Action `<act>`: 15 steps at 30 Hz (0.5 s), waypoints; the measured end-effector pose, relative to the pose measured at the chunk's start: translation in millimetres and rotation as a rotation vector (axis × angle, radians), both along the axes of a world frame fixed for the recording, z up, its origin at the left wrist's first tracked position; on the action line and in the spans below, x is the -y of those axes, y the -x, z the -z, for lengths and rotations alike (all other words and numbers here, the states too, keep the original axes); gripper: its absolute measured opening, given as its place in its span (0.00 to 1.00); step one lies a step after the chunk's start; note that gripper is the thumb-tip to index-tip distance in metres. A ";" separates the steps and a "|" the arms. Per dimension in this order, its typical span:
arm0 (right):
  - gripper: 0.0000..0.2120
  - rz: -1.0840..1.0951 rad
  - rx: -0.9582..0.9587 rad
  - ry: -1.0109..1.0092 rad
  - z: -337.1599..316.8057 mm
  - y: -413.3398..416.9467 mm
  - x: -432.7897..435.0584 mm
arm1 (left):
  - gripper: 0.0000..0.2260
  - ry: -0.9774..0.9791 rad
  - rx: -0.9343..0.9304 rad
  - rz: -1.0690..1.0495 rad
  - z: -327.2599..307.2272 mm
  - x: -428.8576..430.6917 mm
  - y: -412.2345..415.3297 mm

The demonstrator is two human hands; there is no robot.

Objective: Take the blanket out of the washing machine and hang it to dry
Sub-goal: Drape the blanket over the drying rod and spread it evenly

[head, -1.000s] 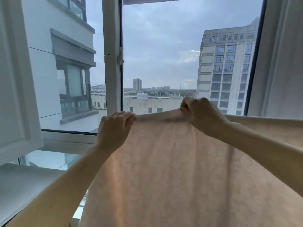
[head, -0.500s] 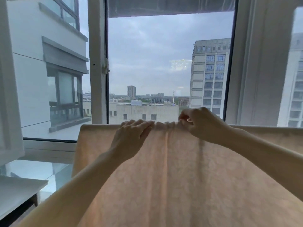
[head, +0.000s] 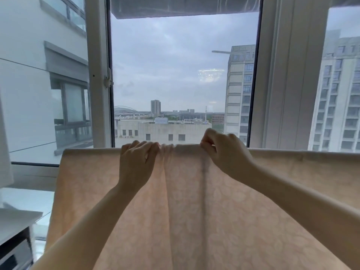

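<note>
On blanket (head: 194, 211) top edge, both hands (head: 136, 162) (head: 227, 154)

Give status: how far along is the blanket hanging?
Done: the pale peach patterned fabric blanket is out and draped before the white-framed window. In hand: left hand and right hand grip its bunched top edge. Remaining: probably smooth those gathers and let go. Its support is hidden.

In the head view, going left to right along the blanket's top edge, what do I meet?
Blanket corner, left hand gripping the edge, bunched folds, right hand pinching the edge, flat edge running off the right side.
</note>
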State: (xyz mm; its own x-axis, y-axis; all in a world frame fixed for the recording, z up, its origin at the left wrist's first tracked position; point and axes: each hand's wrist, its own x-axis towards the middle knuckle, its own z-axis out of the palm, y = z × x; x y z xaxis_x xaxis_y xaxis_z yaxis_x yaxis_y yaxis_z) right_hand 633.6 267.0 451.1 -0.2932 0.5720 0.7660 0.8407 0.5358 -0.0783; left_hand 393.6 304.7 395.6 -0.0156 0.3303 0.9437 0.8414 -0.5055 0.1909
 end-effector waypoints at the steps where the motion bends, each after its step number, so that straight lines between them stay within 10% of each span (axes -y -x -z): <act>1: 0.05 -0.004 0.004 0.008 0.0 2.5 -0.9 | 0.17 -0.010 0.005 -0.004 0.1 0.4 1.5; 15: 0.06 0.057 0.051 -0.028 -0.4 -82.7 -4.8 | 0.19 -0.036 -0.118 -0.160 -11.7 14.0 -24.8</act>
State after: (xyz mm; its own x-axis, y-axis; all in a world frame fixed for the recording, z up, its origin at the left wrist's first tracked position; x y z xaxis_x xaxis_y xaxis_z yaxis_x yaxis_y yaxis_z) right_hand 716.3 271.8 451.5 -0.2999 0.5674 0.7669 0.8725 0.4882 -0.0200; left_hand 418.4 290.7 407.2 0.0461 0.2984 0.9533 0.9272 -0.3680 0.0703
